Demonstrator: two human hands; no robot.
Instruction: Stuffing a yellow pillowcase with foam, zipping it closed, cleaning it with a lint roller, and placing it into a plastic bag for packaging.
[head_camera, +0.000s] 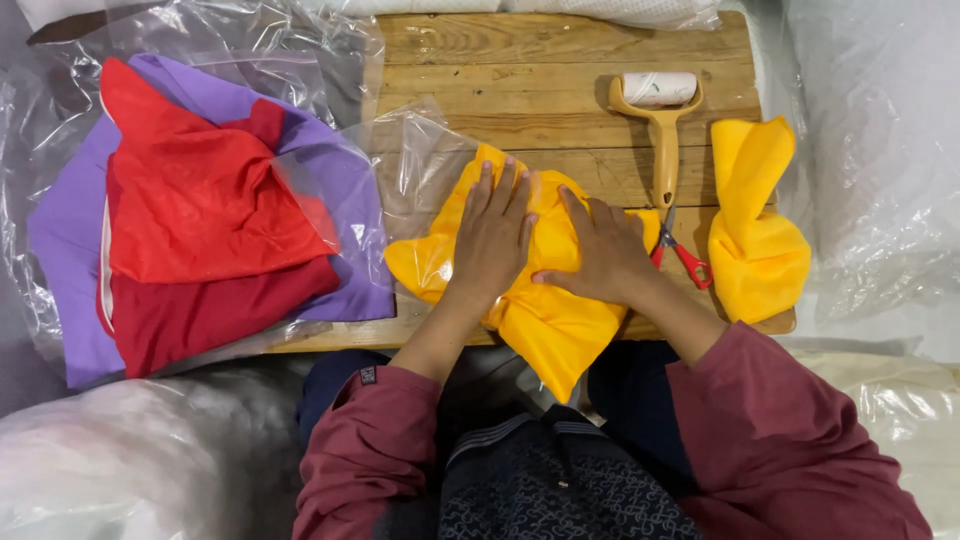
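Both hands lie flat and unclenched, grasping nothing: the left hand (493, 232) and right hand (598, 252) press the yellow cloth (545, 318) at the tabletop (560, 60) front edge; its overhanging corner may drag it off; the red-handled scissors (684, 255) beside the right hand could snag it

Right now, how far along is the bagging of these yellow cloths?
Done, it seems: red and purple cloths lie in clear bags at the left. In hand: both hands, left hand and right hand, press flat on a yellow cloth that seems to be in a plastic bag. Left: a second yellow cloth lies unbagged on the table, beside the lint roller and scissors.
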